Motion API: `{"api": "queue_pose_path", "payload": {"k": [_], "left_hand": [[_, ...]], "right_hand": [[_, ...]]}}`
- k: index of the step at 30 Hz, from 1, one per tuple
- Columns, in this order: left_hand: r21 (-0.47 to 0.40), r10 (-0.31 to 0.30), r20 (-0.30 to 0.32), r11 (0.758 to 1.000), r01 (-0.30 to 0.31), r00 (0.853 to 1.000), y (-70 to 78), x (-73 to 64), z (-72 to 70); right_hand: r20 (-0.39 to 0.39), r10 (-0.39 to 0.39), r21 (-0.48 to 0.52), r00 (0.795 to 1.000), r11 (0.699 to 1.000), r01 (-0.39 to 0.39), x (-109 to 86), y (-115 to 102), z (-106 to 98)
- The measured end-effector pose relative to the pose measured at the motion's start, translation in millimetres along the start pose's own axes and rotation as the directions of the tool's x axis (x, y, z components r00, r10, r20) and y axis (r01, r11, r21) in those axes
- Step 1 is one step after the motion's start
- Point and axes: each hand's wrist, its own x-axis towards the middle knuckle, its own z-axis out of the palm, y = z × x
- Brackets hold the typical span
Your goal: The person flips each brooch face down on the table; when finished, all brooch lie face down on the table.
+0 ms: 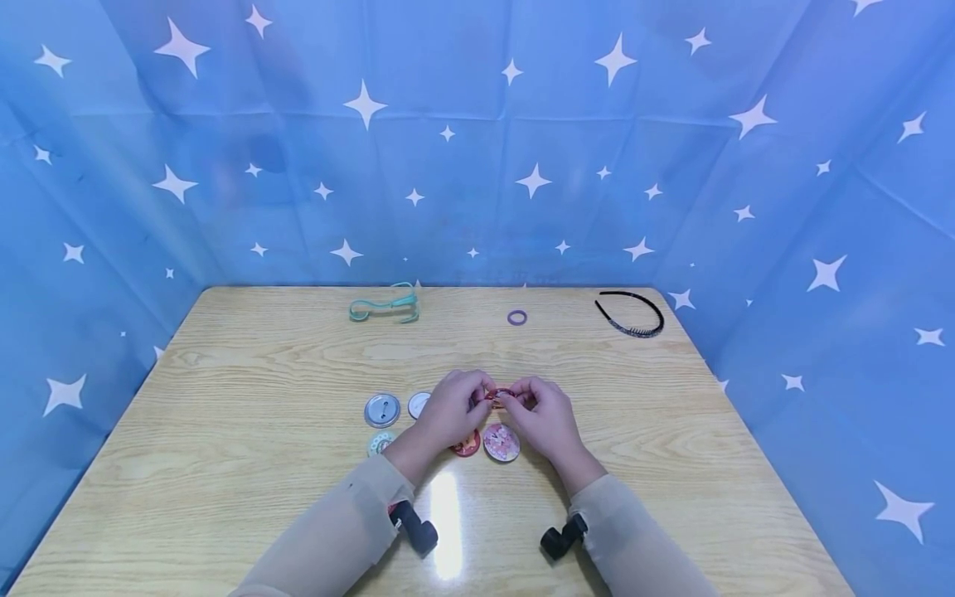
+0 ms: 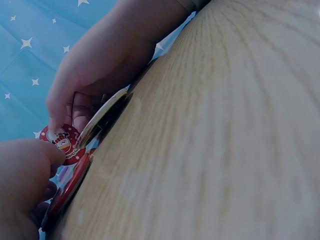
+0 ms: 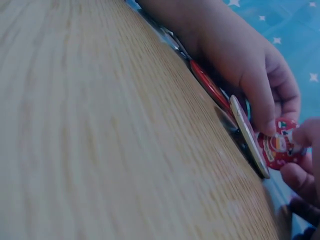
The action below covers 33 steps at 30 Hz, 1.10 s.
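Note:
A red round pin badge (image 1: 501,391) with a cartoon print is pinched between my two hands just above the table. My left hand (image 1: 451,406) grips its left edge with thumb and fingers; my right hand (image 1: 547,419) pinches the right edge. The right wrist view shows the printed face of the red badge (image 3: 277,145). Below the hands lie a pink patterned badge (image 1: 501,443) and another red badge (image 1: 467,446), partly covered by my left hand. Left of that hand are a silver-backed badge (image 1: 382,410) with its pin upward, a partly hidden pale badge (image 1: 419,404) and a teal badge (image 1: 379,442).
Along the back of the wooden table (image 1: 224,398) lie a teal looped plastic item (image 1: 384,305), a purple hair tie (image 1: 517,317) and a black toothed headband (image 1: 634,332). A blue curtain (image 1: 462,207) with white stars hangs behind and at both sides.

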Motion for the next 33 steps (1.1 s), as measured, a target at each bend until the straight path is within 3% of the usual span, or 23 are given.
{"api": "queue_pose_path", "payload": {"k": [22,33], "left_hand": [[0.009,0.035,-0.026,0.999,-0.034,0.999,-2.7,0.6,3.5],[0.031,-0.002,0.024,1.000,0.001,1.000,-0.1,0.5,0.0]], "right_hand": [[0.005,-0.017,-0.020,1.000,1.000,0.017,-0.2,-0.3,0.1],[0.043,-0.101,-0.096,0.994,0.990,0.105,0.1,4.5,0.7]]}}
